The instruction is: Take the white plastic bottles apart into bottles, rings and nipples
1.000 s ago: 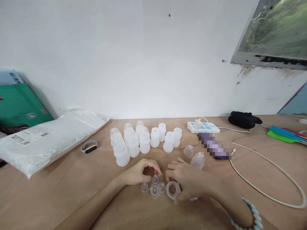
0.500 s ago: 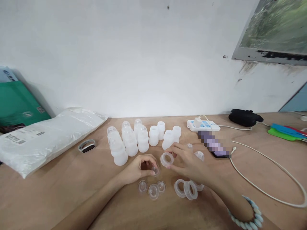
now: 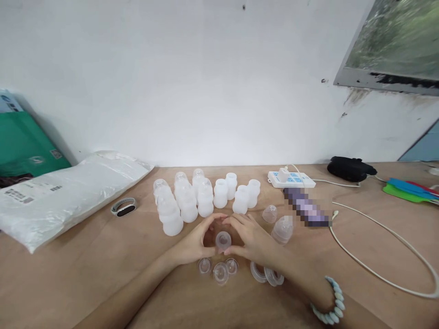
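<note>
My left hand (image 3: pixel 194 241) and my right hand (image 3: pixel 252 238) meet above the table, thumbs and fingers curved around a clear screw ring (image 3: pixel 223 235). A clear bottle nipple, held by my left fingers, is at the ring; how far it sits inside I cannot tell. Just below lie several loose clear nipples (image 3: pixel 221 273). Under my right forearm are more clear rings (image 3: pixel 258 272), partly hidden. Clear domed caps (image 3: pixel 270 214) stand to the right of my right hand. Beyond my hands are open white bottles (image 3: pixel 241 200) and, further left, white bottles with clear caps (image 3: pixel 187 203).
A white plastic parcel (image 3: pixel 75 192) and a wristband (image 3: pixel 124 208) lie left. To the right are a power strip (image 3: pixel 305 182), a phone (image 3: pixel 307 208), a looping white cable (image 3: pixel 387 228), a black case (image 3: pixel 351 169) and coloured flat pieces (image 3: pixel 408 187). A wall stands behind.
My right hand has moved left with the clear ring and brought it to the nipple in my left hand. The clear caps on the right are less covered by my arm.
</note>
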Demonstrator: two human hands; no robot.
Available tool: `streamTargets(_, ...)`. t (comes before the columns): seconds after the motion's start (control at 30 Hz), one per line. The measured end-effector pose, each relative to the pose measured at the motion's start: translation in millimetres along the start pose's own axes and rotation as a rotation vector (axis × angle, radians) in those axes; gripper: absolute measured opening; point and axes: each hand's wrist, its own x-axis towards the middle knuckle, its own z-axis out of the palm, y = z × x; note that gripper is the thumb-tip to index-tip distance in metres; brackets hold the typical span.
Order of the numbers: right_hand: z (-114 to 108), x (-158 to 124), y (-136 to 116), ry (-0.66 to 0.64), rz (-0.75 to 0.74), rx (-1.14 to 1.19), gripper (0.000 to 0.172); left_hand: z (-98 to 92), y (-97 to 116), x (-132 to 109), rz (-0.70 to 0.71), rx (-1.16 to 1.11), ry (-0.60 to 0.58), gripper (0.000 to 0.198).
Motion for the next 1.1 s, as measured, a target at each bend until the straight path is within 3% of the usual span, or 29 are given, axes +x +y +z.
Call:
streamTargets(0.13, 3.3, 1.1, 1.5, 0.036, 0.007, -0.021, 0.019, 4.2, -3.9, 2.9, 0.014, 0.108, 0.013, 0.048)
streamTargets(0.33, 14.7, 5.2, 1.4, 0.031, -0.098, -0.185, 0.008, 6.2, -3.2, 6.8, 0.062, 0.207, 0.004, 0.026)
streamTargets(0.83, 18.7, -2.4, 3.7, 0.019, -0.213, -0.408, 0.009, 6.8, -12.3, 9.2, 0.106, 0.224, -0.024, 0.038)
streamTargets(1.1, 18.2, -4.6, 2.8, 0.120, -0.291, -0.483, 0.016, 7.8, -14.9, 10.3, 0.118, 0.209, -0.034, 0.039)
